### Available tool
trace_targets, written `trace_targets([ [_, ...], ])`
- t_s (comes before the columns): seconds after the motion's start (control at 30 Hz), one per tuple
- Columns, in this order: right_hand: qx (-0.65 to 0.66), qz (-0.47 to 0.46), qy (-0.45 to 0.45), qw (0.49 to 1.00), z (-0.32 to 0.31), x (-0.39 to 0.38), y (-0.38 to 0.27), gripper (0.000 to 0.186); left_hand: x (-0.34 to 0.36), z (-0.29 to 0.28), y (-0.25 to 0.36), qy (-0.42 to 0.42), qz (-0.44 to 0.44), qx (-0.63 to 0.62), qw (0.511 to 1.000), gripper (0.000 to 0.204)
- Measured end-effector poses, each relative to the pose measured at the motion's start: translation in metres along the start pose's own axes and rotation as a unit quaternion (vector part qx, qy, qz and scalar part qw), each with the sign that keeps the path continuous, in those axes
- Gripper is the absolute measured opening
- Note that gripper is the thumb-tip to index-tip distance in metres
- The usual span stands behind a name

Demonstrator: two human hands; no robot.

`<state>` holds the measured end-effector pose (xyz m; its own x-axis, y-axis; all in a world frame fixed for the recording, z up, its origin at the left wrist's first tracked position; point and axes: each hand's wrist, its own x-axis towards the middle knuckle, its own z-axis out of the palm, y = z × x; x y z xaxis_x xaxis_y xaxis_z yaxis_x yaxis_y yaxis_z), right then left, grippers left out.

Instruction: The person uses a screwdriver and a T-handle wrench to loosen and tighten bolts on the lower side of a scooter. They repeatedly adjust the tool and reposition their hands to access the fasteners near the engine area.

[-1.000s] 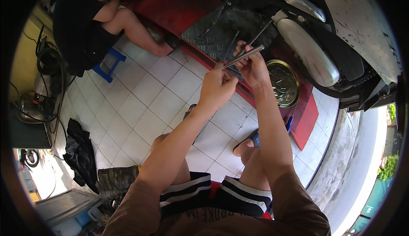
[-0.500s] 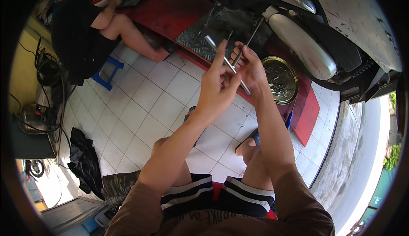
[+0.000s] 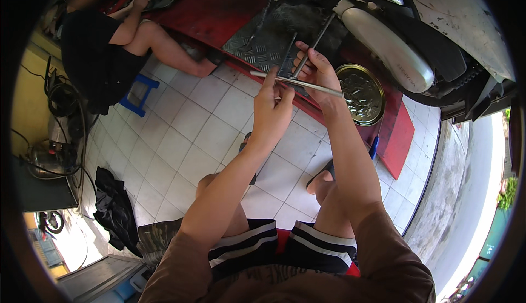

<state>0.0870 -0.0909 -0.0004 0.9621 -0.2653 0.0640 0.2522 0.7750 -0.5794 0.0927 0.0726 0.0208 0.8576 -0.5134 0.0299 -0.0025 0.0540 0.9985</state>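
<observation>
A steel T-handle wrench runs from between my hands up toward the motorcycle. My right hand is closed loosely around its dark shaft, fingers curled and thumb along it. The silver crossbar lies nearly level across the near end of the shaft. My left hand is at the left part of this bar, its index finger raised against it, the thumb below and the other fingers curled. The wrench's far tip meets the bike beside the silver exhaust cover; the exact contact is too small to make out.
A round metal tray of small parts sits on the red lift platform, right of my right hand. Below it is a blue-handled tool. A person sits at the left on a blue stool. Black cloth lies on the tiles.
The crossbar has turned from a steep slant to nearly level. My left hand has shifted slightly down and left along with it; my right hand stays around the shaft.
</observation>
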Motion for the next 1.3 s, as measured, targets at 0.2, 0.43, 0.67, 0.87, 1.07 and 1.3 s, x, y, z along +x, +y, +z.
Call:
trace_targets([
  [0.2, 0.02, -0.008, -0.033, 0.999, -0.013, 0.001, -0.004, 0.035, -0.039, 0.03, 0.028, -0.188, 0.094, 0.038, 0.977, 0.059],
  [0.43, 0.013, -0.018, 0.007, 1.0, -0.004, -0.005, -0.01, 0.034, -0.022, 0.014, 0.014, -0.077, -0.013, 0.116, 0.99, 0.05],
  [0.67, 0.002, -0.025, 0.001, 1.0, -0.01, -0.002, -0.012, 0.039, -0.021, 0.019, 0.026, -0.035, 0.09, 0.051, 0.994, 0.061],
  [0.87, 0.028, -0.034, 0.032, 0.999, -0.008, -0.006, -0.013, 0.035, -0.025, 0.015, 0.016, -0.117, 0.002, 0.09, 0.989, 0.031],
  [1.07, 0.022, -0.028, 0.029, 0.999, -0.001, -0.006, -0.014, 0.037, -0.018, 0.007, 0.008, -0.181, -0.034, 0.244, 0.952, 0.018],
  [1.3, 0.028, -0.022, 0.014, 0.999, -0.008, 0.0, -0.011, 0.042, -0.025, 0.008, 0.022, -0.202, 0.162, 0.287, 0.922, 0.025],
])
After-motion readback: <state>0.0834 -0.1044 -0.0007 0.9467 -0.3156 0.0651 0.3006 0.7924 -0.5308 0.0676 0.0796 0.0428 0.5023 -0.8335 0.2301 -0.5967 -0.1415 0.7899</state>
